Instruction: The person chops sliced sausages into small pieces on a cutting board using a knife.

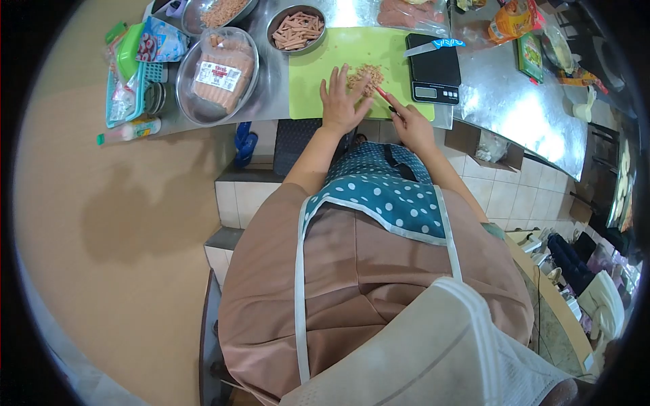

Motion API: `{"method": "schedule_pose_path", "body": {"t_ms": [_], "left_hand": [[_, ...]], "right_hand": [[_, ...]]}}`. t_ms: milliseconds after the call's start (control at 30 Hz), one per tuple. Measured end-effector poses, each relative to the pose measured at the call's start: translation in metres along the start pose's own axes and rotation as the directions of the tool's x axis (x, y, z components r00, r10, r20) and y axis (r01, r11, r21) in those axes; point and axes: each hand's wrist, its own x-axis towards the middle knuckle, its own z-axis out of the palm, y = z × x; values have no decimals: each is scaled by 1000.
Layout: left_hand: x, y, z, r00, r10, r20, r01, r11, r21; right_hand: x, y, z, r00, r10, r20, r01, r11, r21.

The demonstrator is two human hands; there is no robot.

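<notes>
Chopping, apparently: gripping the knife (382,92) in the right hand (413,124), holding the left hand (344,103), fingers wide, just left of the meat (367,76) on the board (303,84). Calling next, probably, for tucked fingertips.

The bare left hand (342,103) at upper centre covers part of the small pile of chopped pinkish pieces (370,73), and the right hand (413,130) hides part of the slim red handle (382,92) it grips; the blade cannot be made out. The top edge cuts off a round steel bowl of crumbled pink food (190,20) at upper left. Print on the white rectangular label (218,76) and the readout of the flat black digital scale (434,62) are too small to read. Along the bottom, an off-white pleated mask (426,355) hides the brown clothing (325,271) behind it. Glare washes out patches of the silvery steel table (506,114) at upper right.
</notes>
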Motion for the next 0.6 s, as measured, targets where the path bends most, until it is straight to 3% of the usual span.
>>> {"method": "schedule_pose_path", "body": {"t_ms": [67,200,300,400,467,600], "left_hand": [[-2,4,4,989,54,136,-59,998,37],[-1,1,17,974,54,218,-78,992,103],[4,-6,18,971,-65,231,25,985,174],[9,-12,14,950,-179,254,127,970,209],[10,-16,14,957,-171,236,129,974,185],[5,-21,8,960,-55,275,29,995,97]], "right_hand": [[-2,-6,-6,990,-137,-12,118,893,-435],[-3,7,-8,961,-265,-77,186,829,-527],[-12,4,-20,946,-304,-112,174,768,-616],[-19,6,-32,971,-217,-100,124,815,-566],[-21,13,-36,990,-49,-135,29,989,-143],[-19,23,-33,985,32,-170,-23,998,56]]}}
